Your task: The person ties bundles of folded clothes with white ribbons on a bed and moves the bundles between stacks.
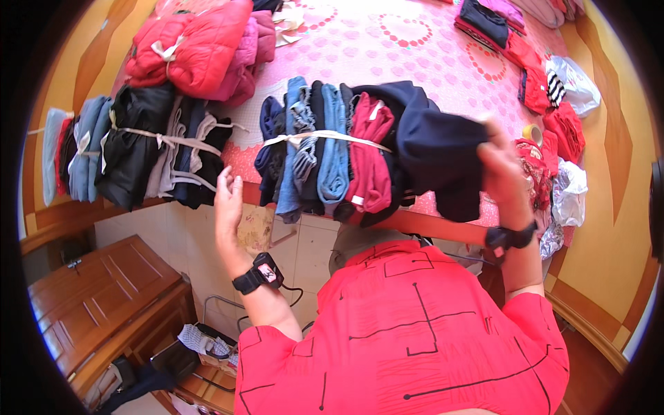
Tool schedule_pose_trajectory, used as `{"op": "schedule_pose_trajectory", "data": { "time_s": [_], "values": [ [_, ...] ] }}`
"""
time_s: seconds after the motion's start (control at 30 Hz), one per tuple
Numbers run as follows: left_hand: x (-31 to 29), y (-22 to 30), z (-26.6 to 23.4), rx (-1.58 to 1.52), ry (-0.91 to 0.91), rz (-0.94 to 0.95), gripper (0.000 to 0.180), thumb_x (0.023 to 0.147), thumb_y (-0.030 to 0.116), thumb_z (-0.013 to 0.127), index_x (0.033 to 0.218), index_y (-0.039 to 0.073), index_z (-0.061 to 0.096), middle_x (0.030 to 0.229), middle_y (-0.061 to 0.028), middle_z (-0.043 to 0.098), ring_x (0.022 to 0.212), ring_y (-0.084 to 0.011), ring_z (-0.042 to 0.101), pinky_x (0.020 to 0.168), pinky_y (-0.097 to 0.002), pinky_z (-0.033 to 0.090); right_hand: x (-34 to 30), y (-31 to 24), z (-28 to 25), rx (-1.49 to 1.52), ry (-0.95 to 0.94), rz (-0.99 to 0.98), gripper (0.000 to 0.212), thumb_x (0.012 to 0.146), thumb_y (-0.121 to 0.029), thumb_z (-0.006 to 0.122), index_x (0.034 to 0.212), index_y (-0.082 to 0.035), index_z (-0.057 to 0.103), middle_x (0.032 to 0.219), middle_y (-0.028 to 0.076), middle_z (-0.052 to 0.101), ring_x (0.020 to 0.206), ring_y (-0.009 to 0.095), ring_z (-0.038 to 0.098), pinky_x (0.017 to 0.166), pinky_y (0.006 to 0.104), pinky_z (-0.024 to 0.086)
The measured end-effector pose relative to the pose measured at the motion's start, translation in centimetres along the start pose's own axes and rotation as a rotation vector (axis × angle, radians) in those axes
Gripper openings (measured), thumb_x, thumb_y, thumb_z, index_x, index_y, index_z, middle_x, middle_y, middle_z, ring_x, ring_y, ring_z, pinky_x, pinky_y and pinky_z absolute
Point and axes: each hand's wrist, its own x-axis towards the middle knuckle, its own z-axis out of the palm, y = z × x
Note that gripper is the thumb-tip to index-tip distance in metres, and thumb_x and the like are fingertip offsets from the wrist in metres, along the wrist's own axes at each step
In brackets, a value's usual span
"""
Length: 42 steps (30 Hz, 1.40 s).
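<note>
A row of folded clothes stands in front of me at the bed's edge, with blue jeans (334,162) and dark red trousers (371,155) among them. A white cloth strip (325,135) runs across this bundle. At its right end a dark navy garment (443,149) bulges loosely. My right hand (505,169) is against that garment's right side; motion blurs its fingers. My left hand (228,200) is raised open and empty, fingers apart, between this bundle and another tied bundle (138,152) of dark and grey clothes.
Tied red padded clothing (190,55) lies at the far left on the pink patterned bed cover (360,52). Folded clothes (484,24), a tape roll (532,133) and white plastic bags (575,86) line the right side. Below left is a brown wooden cabinet (111,297).
</note>
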Motion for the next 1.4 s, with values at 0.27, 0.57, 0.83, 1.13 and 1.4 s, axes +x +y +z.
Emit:
{"op": "schedule_pose_trajectory", "data": {
  "time_s": [0.27, 0.57, 0.83, 1.13, 1.4],
  "values": [
    [0.7, -6.7, 3.2, -0.377, -0.276, -0.183, 0.052, 0.097, 0.046, 0.040, 0.138, 0.012, 0.038, 0.130, -0.0113, 0.049, 0.122, -0.0255, 0.046, 0.101, -0.0392, 0.037, 3.2, 9.3, 0.3, 0.063, 0.044, 0.352, 0.022, 0.097, -0.027, 0.050, 0.098, -0.007, 0.058, 0.090, 0.000, 0.061, 0.082, 0.008, 0.057, 0.075, 0.0221, 0.045],
    [4.1, -7.7, 7.2, -0.807, -0.357, -0.090, 0.056, 0.098, 0.046, 0.038, 0.137, 0.005, 0.040, 0.134, -0.0087, 0.049, 0.117, -0.0207, 0.051, 0.101, -0.0330, 0.038, 1.5, 12.6, 0.6, -0.528, 0.360, -0.094, 0.018, 0.092, -0.018, 0.058, 0.101, -0.004, 0.052, 0.091, 0.001, 0.059, 0.082, 0.006, 0.055, 0.074, 0.0192, 0.045],
    [6.0, -6.8, 8.4, -1.053, -0.658, -0.343, 0.061, 0.097, 0.051, 0.036, 0.134, 0.004, 0.046, 0.126, -0.0077, 0.056, 0.111, -0.0180, 0.055, 0.097, -0.0307, 0.043, 0.1, 15.7, -4.7, 0.047, 0.583, 0.188, 0.037, 0.096, -0.030, 0.050, 0.122, -0.004, 0.047, 0.113, 0.008, 0.058, 0.100, 0.015, 0.056, 0.087, 0.0292, 0.047],
    [7.8, -9.3, 9.6, -1.141, -0.750, -0.404, 0.063, 0.095, 0.055, 0.038, 0.134, 0.005, 0.046, 0.129, -0.0071, 0.055, 0.112, -0.0195, 0.055, 0.099, -0.0325, 0.042, 1.5, 16.6, -4.7, -0.490, 0.213, 0.099, 0.048, 0.092, -0.032, 0.053, 0.131, -0.005, 0.045, 0.125, 0.009, 0.056, 0.109, 0.021, 0.055, 0.094, 0.0341, 0.044],
    [6.2, -9.5, 9.0, -1.198, -0.716, -0.337, 0.059, 0.093, 0.050, 0.046, 0.134, 0.006, 0.046, 0.131, -0.0066, 0.052, 0.116, -0.0184, 0.052, 0.101, -0.0322, 0.040, 0.6, 20.1, -2.6, -0.055, 0.506, 0.195, 0.049, 0.086, -0.032, 0.058, 0.125, -0.004, 0.049, 0.125, 0.011, 0.056, 0.111, 0.024, 0.053, 0.096, 0.0361, 0.041]
  ]
}}
